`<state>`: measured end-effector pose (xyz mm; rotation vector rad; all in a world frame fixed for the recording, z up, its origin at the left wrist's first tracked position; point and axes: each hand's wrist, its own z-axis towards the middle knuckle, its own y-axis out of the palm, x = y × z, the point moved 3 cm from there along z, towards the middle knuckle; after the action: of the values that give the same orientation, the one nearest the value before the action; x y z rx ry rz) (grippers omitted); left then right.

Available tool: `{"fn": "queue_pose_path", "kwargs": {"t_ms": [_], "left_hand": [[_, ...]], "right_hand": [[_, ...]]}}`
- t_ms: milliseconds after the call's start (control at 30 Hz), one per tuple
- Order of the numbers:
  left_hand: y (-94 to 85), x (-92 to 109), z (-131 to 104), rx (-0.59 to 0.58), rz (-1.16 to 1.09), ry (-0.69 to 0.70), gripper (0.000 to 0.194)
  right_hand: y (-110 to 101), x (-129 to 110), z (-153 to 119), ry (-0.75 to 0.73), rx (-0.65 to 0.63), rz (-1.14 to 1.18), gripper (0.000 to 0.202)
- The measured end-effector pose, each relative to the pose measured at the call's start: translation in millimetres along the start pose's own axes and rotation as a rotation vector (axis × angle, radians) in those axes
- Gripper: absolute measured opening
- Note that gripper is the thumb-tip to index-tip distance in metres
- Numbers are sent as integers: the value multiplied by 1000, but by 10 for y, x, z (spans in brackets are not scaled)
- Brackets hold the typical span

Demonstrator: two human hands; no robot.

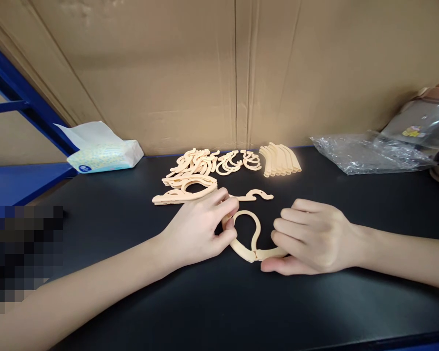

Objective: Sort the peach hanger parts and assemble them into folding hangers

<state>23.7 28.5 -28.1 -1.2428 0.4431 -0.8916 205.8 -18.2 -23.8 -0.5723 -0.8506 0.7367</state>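
A cream plastic folding hanger (244,251), with a curved hook and two arms meeting at a joint, is held low over the black table between my hands. My left hand (205,222) has its fingers closed around the left arm. On the other side, my right hand (310,239) grips the right arm, thumb below and fingers curled over; its far end is hidden. Just beyond my left hand lies a stack of folded hangers (168,196). A cream piece with a hooked end (261,195) lies behind the held hanger, partly covered by my left fingers.
Toward the back are a pile of curved cream parts (195,163), loose hooks (229,165) and a row of curved tubes (281,160). A tissue pack (108,156) stands back left. Clear plastic bags (369,153) lie back right, before a cardboard wall (190,73).
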Motion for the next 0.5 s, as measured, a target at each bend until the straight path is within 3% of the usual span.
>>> {"fn": "queue_pose_path", "kwargs": {"t_ms": [167,267,367,500], "left_hand": [[1,-13,4,32,-106,-39,8],[19,-71,30,26,-254,-128,11],[23,-119,57,55,-349,-178,11],[7,-115,53,107,-361,-131,16]], "right_hand": [[114,221,-51,322,-30,127,27],[223,335,-91,457,-123,213,21],[261,365,-99,509,-205,242,29],[179,340,-66,459,-188,161,40]]}}
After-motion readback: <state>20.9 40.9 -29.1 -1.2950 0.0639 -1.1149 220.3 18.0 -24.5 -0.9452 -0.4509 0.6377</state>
